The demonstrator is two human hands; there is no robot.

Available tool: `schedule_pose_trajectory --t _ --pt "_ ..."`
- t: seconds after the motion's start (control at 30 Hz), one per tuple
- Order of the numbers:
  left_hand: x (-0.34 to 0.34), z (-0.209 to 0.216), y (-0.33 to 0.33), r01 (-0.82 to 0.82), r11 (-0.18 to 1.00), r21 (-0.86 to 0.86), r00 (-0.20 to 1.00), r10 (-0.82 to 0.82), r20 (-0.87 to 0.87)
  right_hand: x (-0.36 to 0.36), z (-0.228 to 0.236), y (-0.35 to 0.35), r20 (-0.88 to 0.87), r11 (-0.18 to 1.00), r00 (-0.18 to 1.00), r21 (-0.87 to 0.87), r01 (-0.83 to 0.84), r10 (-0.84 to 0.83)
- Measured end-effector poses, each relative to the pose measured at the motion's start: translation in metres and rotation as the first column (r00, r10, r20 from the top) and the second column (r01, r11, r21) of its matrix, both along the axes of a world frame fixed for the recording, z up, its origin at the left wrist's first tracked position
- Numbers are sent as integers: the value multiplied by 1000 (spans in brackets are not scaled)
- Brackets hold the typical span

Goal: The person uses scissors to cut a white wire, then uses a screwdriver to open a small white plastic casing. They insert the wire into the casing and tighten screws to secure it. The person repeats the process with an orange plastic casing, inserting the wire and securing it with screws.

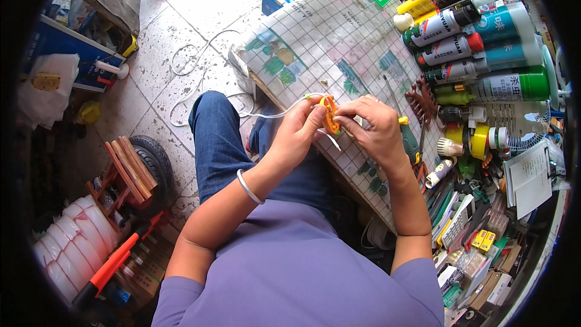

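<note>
My left hand [299, 122] holds a small orange plastic piece [330, 115] with an oval outline and a hollow inside, at the table's near edge. From the left a white cable [266, 115] runs up to this hand, and a short white cable end [331, 139] sticks out below it. My right hand [370, 122] is closed in a pinch at the right side of the orange piece; whatever its fingertips grip is too small to make out. A small brass-coloured part [324, 82] lies on the table just beyond my hands.
A checked cloth covers the table [308, 42]. A green-and-yellow tool handle [410, 140] lies right of my right hand. Spray cans [445, 49] and bottles crowd the right side. Loops of white cable [181, 60] lie on the floor; a wheel [151, 166] stands at left.
</note>
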State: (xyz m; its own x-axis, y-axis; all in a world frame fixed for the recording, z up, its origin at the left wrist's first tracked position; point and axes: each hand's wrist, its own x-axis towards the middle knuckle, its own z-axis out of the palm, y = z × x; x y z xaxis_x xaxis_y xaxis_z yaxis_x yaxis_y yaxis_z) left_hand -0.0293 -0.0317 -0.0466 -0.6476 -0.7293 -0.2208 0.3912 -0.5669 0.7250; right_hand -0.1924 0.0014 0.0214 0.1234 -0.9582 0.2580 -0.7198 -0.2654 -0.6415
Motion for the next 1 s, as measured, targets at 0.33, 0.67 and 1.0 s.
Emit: schedule_pose_trajectory --t 0.33,0.67,1.0 --pt "-1 1 0 -8 1000 10 1000 8 -4 0 0 0 -120 998 992 -42 -48 43" --pt "2 -5 -1 55 998 -4 998 -55 15 2 4 4 -215 996 977 -78 -33 16" --pt "3 1 -2 52 998 -23 999 -52 4 2 5 1 -285 986 957 -135 -97 55"
